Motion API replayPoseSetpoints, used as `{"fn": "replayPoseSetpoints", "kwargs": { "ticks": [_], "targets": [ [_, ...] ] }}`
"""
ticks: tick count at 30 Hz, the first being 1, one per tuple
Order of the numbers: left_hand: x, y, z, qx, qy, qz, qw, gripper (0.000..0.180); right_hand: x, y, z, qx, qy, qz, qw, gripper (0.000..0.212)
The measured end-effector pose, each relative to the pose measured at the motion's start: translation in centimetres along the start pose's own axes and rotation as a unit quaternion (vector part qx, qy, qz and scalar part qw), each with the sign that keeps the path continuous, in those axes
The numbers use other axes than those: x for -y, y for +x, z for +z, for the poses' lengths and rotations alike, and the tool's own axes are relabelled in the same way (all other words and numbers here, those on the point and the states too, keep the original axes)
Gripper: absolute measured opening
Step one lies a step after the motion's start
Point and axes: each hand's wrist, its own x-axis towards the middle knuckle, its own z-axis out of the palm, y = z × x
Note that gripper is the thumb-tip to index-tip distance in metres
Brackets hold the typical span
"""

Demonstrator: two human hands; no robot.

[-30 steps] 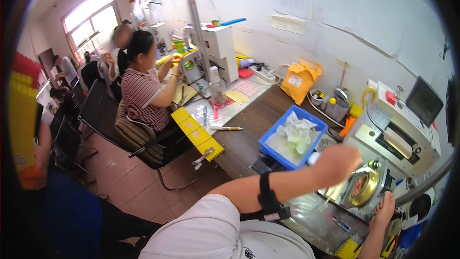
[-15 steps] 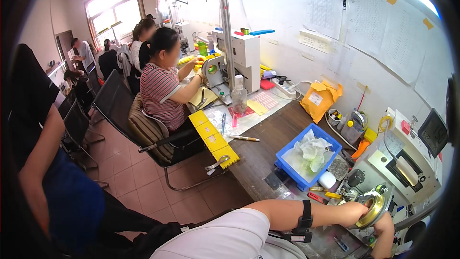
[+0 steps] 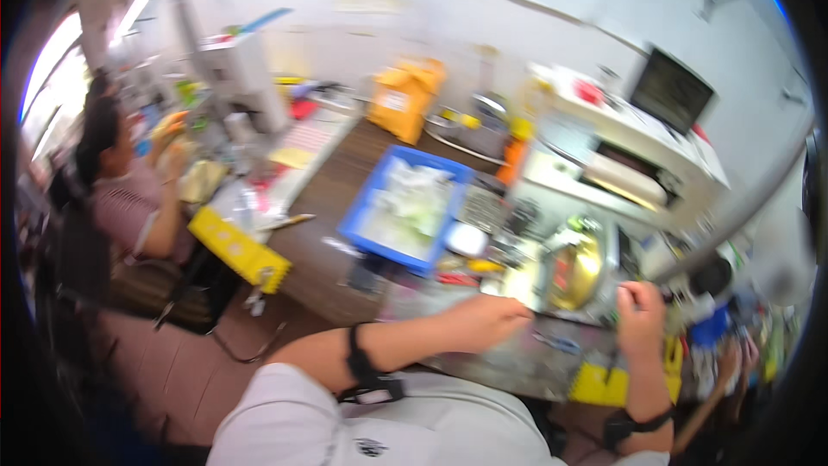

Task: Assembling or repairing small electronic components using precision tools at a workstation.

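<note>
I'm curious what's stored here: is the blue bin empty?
Not empty: crumpled whitish material lies inside the blue bin, visible from above.

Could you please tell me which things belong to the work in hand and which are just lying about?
Likely in use: round gold-coloured metal fixture, near left hand and right hand.
Likely lying about: blue rectangular plastic tray; crumpled orange package.
</note>
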Motion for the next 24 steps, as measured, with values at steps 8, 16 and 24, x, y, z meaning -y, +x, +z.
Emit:
{"fn": "replayPoseSetpoints", "kwargs": {
  "ticks": [8, 16, 24],
  "targets": [
    [-0.5, -0.5, 3.6, 0.152, 0.032, 0.011, 0.988, 0.016, 2.6, -6.0, 5.7, 0.260, 0.474, 0.342, 0.769, 0.033],
    [-1.6, 1.2, 2.2, -0.003, -0.036, -0.132, 0.991, 0.033, 2.8, -8.0, 4.9, 0.280, 0.202, 0.090, 0.934, 0.023],
    [-1.4, 2.7, 3.1, -0.066, -0.181, -0.182, 0.964, 0.021, 3.1, -8.6, 5.3, 0.389, 0.084, -0.072, 0.915, 0.021]
  ]
}}
